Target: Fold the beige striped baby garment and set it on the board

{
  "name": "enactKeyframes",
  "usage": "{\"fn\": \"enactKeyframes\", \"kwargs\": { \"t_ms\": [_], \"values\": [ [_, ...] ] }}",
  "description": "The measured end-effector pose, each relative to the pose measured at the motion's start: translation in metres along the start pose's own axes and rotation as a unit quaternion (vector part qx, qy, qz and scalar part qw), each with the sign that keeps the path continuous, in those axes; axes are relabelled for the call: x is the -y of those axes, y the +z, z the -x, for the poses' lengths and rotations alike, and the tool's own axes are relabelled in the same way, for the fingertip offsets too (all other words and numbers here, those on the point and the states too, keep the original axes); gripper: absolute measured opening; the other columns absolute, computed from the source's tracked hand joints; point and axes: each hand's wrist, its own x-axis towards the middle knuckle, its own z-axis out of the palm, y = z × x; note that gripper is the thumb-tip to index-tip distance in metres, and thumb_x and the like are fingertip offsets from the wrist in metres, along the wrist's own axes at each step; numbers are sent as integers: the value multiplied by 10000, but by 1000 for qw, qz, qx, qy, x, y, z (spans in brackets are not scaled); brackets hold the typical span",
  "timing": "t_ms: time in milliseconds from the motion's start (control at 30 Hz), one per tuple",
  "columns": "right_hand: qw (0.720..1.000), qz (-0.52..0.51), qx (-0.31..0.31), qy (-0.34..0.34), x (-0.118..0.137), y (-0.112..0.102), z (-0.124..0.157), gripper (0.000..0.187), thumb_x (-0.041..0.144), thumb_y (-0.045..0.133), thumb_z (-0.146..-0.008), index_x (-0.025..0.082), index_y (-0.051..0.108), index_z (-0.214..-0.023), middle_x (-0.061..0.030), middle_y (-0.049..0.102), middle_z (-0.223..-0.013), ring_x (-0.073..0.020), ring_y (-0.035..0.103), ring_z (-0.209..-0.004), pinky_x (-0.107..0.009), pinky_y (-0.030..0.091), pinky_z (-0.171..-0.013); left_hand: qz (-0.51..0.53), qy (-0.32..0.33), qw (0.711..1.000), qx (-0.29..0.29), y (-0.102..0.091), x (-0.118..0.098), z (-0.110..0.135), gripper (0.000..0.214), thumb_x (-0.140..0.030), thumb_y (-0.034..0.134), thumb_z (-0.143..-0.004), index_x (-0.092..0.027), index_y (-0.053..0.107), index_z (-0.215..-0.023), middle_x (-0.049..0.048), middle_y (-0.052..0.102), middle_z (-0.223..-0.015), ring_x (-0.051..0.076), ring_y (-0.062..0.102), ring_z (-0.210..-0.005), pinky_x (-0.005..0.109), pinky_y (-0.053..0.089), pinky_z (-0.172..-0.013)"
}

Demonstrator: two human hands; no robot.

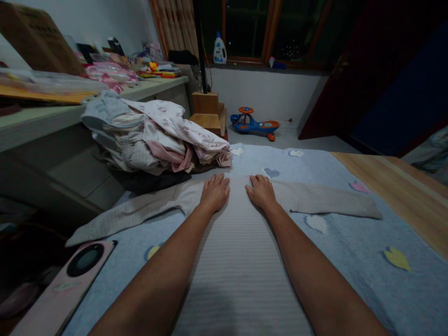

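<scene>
A pale striped long-sleeved shirt (241,242) lies spread out on the light blue patterned cover (350,266), both sleeves stretched sideways. On its upper left part rests my left hand (214,192), laid flat with the fingers extended. My right hand (261,190) presses on the upper right part, its fingers spread and pointing away from me. Neither hand grips the cloth. Between the hands a strip of striped fabric shows. My forearms hide parts of the shirt's sides.
A heap of clothes (161,135) sits beyond the left sleeve. A pink phone (70,284) lies at the front left. Along the left stands a cluttered desk (157,88). Wooden boards (402,191) border the cover on the right. A blue ride-on toy (257,125) is on the floor behind.
</scene>
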Motion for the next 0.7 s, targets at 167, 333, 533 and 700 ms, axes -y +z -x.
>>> {"fn": "enactKeyframes", "kwargs": {
  "t_ms": [167, 333, 533, 700],
  "values": [
    [1000, -2, 1, -6, -2, 2, -1, 441, 386, 453, -978, 147, 557, -1333, -170, 564, -1326, -313, 497, -1207, -417, 392, -1031, -4, -2, 1000, 0, 1, 1, 0, 458, -353, 374, -990, -250, 488, -1421, 61, 424, -1565, 313, 345, -1442, 499, 299, -1152],
    [1000, -4, 8, -9, -5, 4, -3, 489, 403, 452, -976, 130, 531, -1373, -184, 543, -1375, -309, 484, -1257, -410, 358, -1079, 0, 0, 1000, -2, 2, 1, -1, 461, -361, 367, -990, -243, 492, -1418, 67, 427, -1563, 320, 347, -1437, 514, 307, -1144],
    [999, -16, 30, 15, -7, 2, -2, 537, 464, 439, -979, 184, 482, -1435, -176, 462, -1493, -335, 403, -1361, -542, 282, -1123, 4, -30, 999, -10, 0, -1, 1, 456, -379, 403, -971, -256, 506, -1398, 71, 427, -1562, 329, 341, -1433, 555, 290, -1139],
    [998, -26, 49, 40, -9, 2, -1, 577, 506, 414, -982, 202, 437, -1472, -167, 389, -1558, -347, 334, -1419, -629, 217, -1130, -7, -63, 998, -13, -1, 0, 1, 486, -450, 418, -963, -247, 507, -1395, 102, 444, -1543, 356, 355, -1415, 572, 284, -1130]
  ]
}}
